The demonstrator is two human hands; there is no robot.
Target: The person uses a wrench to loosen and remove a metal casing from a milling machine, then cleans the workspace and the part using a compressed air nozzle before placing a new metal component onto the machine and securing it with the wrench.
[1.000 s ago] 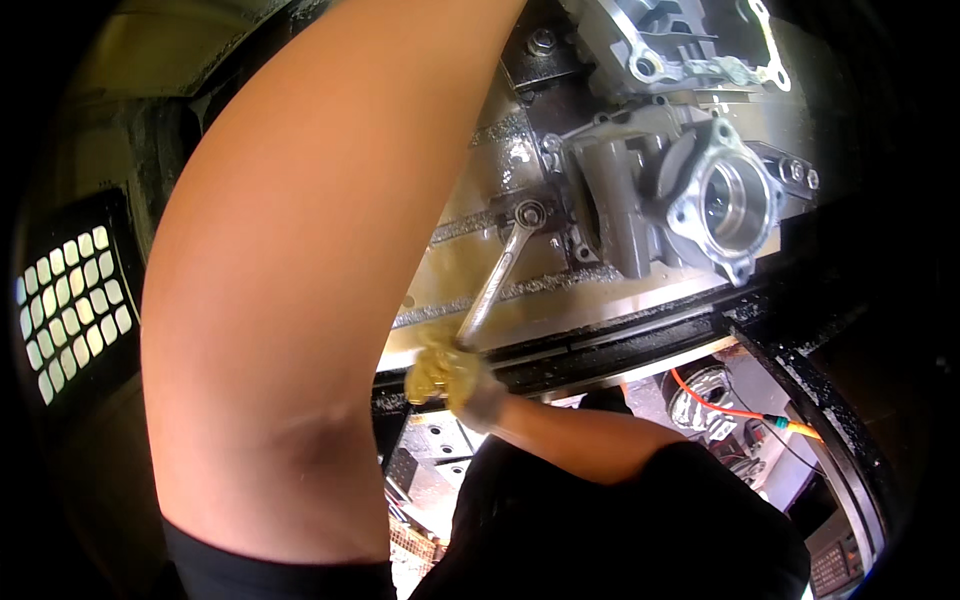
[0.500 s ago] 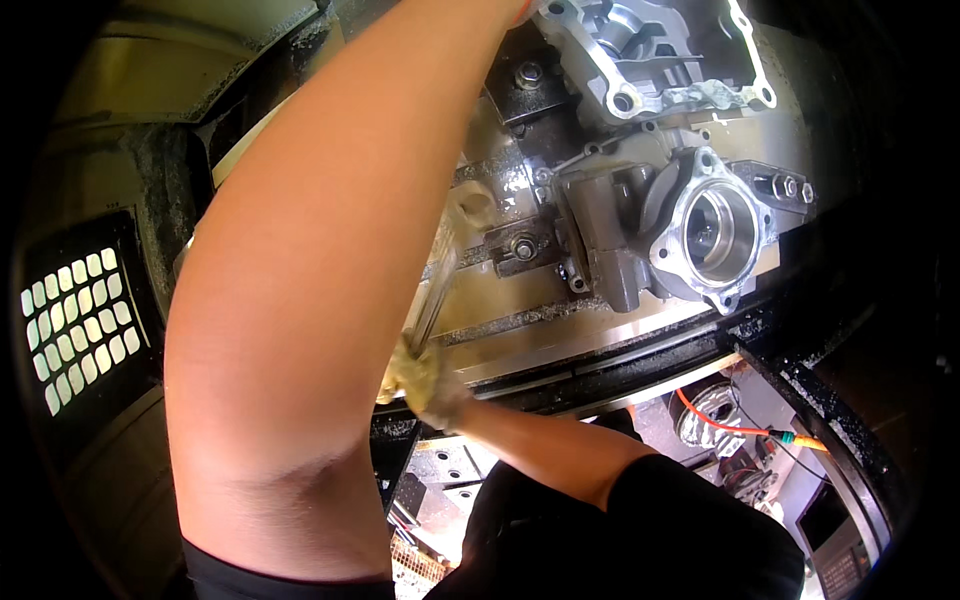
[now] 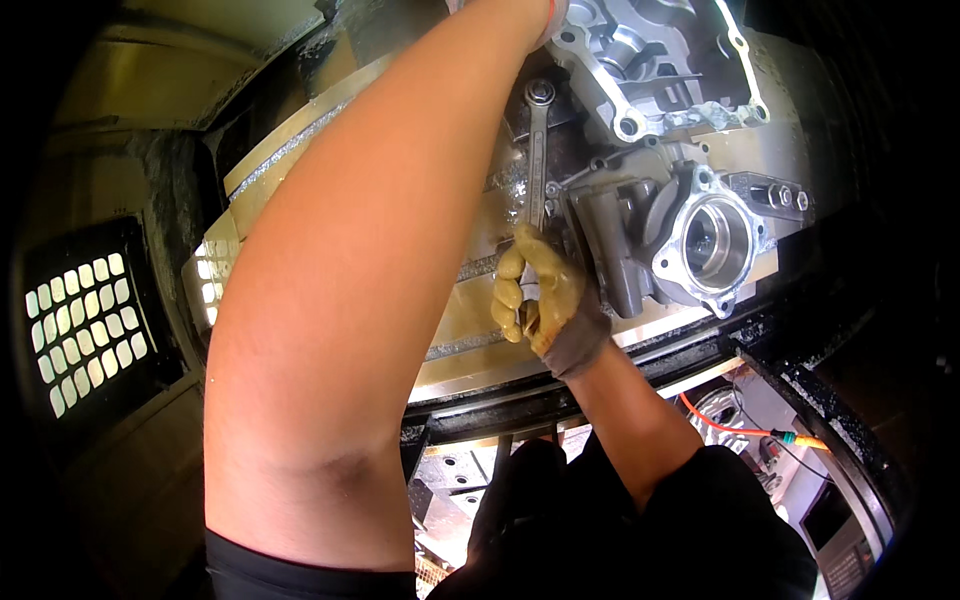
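Observation:
My right hand (image 3: 540, 290), in a yellowish work glove with a grey cuff, is closed around the lower part of a steel wrench (image 3: 538, 165). The wrench's ring end sits on a bolt (image 3: 540, 93) of a dark clamp. My left arm stretches across the view to the top edge, where only a sliver of my left hand (image 3: 559, 16) shows beside a grey cast-metal housing (image 3: 628, 128); its fingers are hidden. Just right of my right hand stands a second casting with a round flanged bore (image 3: 705, 243).
Another bolted clamp (image 3: 780, 196) lies right of the flanged casting. Metal chips are scattered over the fixture plate (image 3: 470, 310). A dark rail (image 3: 480, 405) runs along the near edge, with an orange hose (image 3: 730, 430) beyond it. A perforated panel (image 3: 85, 325) stands at the left.
My right hand has moved up and to the right with the wrench, whose ring end now sits on the upper clamp bolt. My left arm has shifted slightly right.

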